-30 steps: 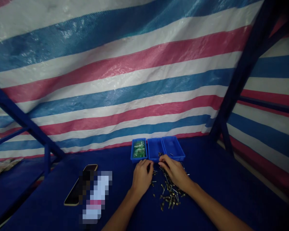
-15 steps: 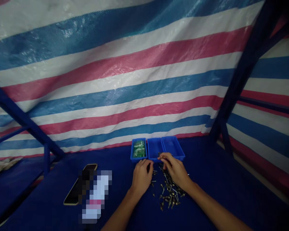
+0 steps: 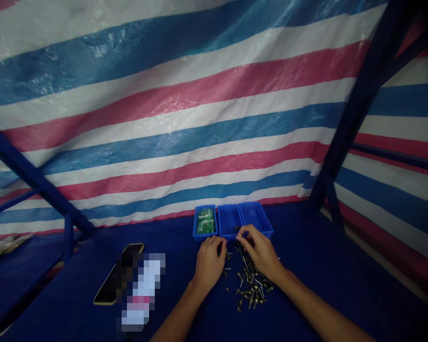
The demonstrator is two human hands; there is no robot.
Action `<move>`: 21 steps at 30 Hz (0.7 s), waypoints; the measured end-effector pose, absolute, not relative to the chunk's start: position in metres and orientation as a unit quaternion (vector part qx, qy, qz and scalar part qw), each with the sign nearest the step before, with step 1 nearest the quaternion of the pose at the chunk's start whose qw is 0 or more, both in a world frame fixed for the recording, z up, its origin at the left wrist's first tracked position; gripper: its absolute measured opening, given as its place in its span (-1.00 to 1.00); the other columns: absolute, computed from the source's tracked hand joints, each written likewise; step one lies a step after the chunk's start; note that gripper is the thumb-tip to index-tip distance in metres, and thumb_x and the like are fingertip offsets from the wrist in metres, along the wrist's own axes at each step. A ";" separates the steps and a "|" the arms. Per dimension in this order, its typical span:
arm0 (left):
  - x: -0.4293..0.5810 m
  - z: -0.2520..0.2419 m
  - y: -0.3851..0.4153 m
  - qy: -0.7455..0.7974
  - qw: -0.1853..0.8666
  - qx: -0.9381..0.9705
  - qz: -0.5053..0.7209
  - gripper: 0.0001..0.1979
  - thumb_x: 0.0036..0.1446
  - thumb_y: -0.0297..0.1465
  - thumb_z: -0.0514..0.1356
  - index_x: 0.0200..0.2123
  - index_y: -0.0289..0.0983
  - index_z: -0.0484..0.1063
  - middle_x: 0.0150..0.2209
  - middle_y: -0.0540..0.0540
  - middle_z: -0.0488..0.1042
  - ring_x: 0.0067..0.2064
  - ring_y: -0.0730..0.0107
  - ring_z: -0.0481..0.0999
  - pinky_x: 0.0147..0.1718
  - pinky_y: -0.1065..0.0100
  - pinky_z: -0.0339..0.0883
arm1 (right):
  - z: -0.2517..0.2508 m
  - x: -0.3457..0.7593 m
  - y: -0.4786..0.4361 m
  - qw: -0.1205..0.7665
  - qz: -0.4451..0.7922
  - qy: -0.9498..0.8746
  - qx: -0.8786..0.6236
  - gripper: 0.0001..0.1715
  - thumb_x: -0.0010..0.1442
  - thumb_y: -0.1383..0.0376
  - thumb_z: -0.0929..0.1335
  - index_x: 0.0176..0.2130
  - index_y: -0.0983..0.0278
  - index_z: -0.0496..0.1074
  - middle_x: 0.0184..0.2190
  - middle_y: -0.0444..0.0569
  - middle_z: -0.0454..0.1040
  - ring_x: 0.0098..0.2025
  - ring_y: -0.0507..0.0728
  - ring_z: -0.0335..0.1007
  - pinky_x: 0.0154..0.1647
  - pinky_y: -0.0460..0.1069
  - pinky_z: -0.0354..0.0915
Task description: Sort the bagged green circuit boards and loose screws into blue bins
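My right hand [image 3: 259, 248] is just in front of the middle blue bin [image 3: 230, 214], thumb and forefinger pinched on a small metal part [image 3: 239, 234]. My left hand [image 3: 209, 259] rests on the table in front of the left blue bin [image 3: 194, 228], thumb and fingertips together; whatever they may hold is hidden. Between and below the hands lies a loose pile of small metal parts [image 3: 254, 287], brassy and dark with thin shafts. Another dark small part [image 3: 236, 228] shows at the front of the middle bin. Flat green pieces [image 3: 205, 221] fill the left bin.
A third blue bin [image 3: 256, 217] stands at the right of the row. To the left, a phone [image 3: 109, 285] lies beside a blurred-out pale object [image 3: 144, 289]. Striped sheeting [image 3: 185, 128] hangs behind the blue table [image 3: 178, 275], with dark blue frame posts [image 3: 337, 137] at the sides.
The fingertips of my right hand have shifted slightly, and a metal part now shows between them. My left hand has stayed in place.
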State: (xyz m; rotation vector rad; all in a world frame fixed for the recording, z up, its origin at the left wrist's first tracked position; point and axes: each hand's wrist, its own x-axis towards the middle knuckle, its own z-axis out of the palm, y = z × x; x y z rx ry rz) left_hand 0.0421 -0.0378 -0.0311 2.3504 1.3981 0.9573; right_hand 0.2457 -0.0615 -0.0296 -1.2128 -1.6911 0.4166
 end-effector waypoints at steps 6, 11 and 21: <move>0.042 -0.033 -0.037 0.476 0.114 0.805 0.335 -0.73 0.45 -0.39 0.07 -0.20 -0.17 0.58 -0.25 -0.09 0.60 -0.16 0.18 0.57 -0.17 0.23 0.36 | -0.029 0.245 -0.061 0.504 0.181 -0.699 -0.474 -0.69 0.55 0.16 0.20 0.10 0.17 0.42 -0.17 0.00 0.55 -0.43 0.09 0.47 -0.24 0.03 0.44; 0.042 -0.032 -0.038 0.477 0.117 0.805 0.331 -0.75 0.44 -0.40 0.08 -0.19 -0.17 0.58 -0.24 -0.08 0.61 -0.15 0.19 0.56 -0.16 0.25 0.36 | -0.033 0.245 -0.059 0.515 0.203 -0.696 -0.457 -0.66 0.56 0.19 0.17 0.14 0.14 0.43 -0.08 0.03 0.52 -0.38 0.09 0.50 -0.24 0.02 0.48; 0.042 -0.031 -0.038 0.477 0.121 0.805 0.332 -0.73 0.45 -0.39 0.06 -0.18 -0.18 0.58 -0.24 -0.09 0.60 -0.15 0.19 0.56 -0.16 0.23 0.36 | -0.025 0.245 -0.062 0.518 0.156 -0.695 -0.475 -0.80 0.49 0.12 0.31 -0.11 0.19 0.42 -0.16 0.00 0.50 -0.35 0.11 0.42 -0.24 0.01 0.39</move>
